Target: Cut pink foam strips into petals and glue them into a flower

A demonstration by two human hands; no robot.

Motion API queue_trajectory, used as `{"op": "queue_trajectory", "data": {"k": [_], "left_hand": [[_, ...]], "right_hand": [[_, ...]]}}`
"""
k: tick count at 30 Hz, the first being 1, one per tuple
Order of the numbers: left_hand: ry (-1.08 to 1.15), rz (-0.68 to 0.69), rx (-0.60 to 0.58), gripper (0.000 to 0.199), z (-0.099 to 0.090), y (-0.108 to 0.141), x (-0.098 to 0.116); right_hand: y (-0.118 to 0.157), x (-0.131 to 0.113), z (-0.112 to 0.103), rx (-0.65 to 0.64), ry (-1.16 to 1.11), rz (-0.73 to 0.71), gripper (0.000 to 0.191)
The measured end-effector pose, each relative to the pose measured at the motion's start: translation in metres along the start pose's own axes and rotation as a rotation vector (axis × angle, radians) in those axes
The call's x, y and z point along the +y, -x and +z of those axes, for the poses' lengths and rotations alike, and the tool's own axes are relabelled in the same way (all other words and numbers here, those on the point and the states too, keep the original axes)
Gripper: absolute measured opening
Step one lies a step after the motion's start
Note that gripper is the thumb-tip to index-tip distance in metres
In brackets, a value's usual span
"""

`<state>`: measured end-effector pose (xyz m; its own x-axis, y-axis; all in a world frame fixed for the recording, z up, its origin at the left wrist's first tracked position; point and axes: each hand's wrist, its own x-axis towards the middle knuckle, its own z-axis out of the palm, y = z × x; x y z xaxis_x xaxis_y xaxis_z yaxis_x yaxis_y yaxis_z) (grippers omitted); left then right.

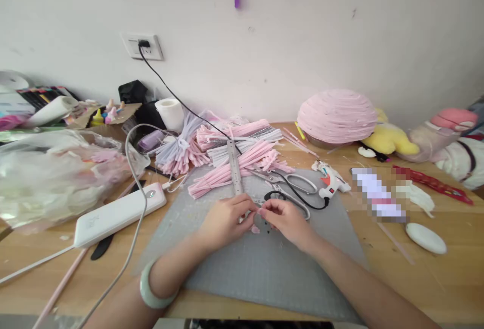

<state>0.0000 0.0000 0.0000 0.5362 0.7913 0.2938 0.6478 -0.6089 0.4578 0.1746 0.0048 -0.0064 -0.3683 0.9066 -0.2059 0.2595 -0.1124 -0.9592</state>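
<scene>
Both hands meet over the grey cutting mat (264,273), fingertips nearly touching. My left hand (227,220), with a pale green bangle (149,288) on its wrist, is closed in a pinch. My right hand (285,220) pinches too, right beside it. What lies between the fingertips is too small to make out. A small pink piece (255,229) shows just below them. Behind the hands are a metal ruler (234,167), bundles of pink fuzzy stems (215,177) and large scissors (298,195).
A glue gun (333,182) with a black cord lies right of the scissors. At left are a white power bank (119,215), its cable, and plastic bags (56,172). A pink dome (336,117), a yellow plush (391,137) and a white oval object (426,238) are at right.
</scene>
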Motion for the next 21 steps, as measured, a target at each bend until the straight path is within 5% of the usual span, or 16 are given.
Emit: {"op": "queue_trajectory", "data": {"k": [11, 21], "left_hand": [[-0.099, 0.035, -0.058, 0.020, 0.0000, 0.0018, 0.0025], [0.468, -0.306, -0.073, 0.012, 0.0039, -0.0035, 0.0074]], "right_hand": [[-0.0019, 0.0041, 0.0015, -0.023, 0.064, -0.067, 0.015], [0.0045, 0.0014, 0.0013, 0.031, 0.362, -0.378, 0.010]]}}
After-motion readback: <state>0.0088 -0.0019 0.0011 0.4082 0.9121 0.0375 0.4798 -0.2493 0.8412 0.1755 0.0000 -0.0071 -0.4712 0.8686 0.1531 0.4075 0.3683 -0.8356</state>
